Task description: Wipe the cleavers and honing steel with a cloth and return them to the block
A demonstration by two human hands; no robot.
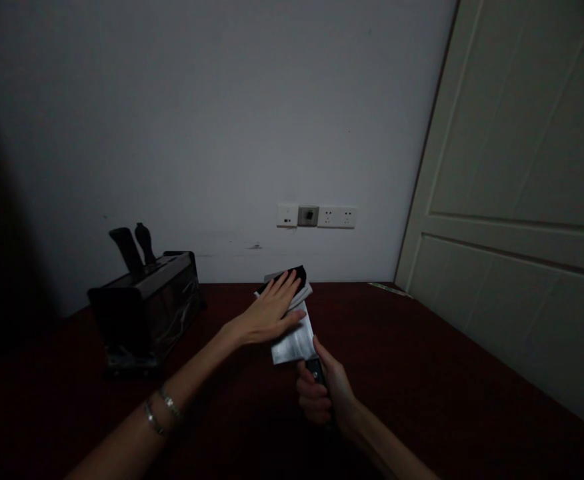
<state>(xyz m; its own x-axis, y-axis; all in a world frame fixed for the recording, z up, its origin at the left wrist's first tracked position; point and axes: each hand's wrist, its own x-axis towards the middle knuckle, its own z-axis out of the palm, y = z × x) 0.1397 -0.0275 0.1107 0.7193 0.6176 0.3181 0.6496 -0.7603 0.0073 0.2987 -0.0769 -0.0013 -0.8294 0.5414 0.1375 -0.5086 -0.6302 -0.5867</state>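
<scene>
My right hand point(325, 390) is closed around the black handle point(315, 371) of a cleaver, whose broad shiny blade point(295, 341) points up and away from me. Over the blade's far part lies a folded cloth point(298, 275), black on top with a white or grey layer beneath. My left hand point(267, 313) rests flat on this cloth, fingers stretched out and slightly apart, with the thumb across the bare metal. The blade's far end is hidden under cloth and fingers.
A dark knife block point(145, 300) with two black-handled tools stands left on the dark red table point(372, 373). Wall sockets point(337, 217) sit on the white wall behind. A pale door point(512, 267) borders the right. A thin strip point(391, 289) lies at the far right edge.
</scene>
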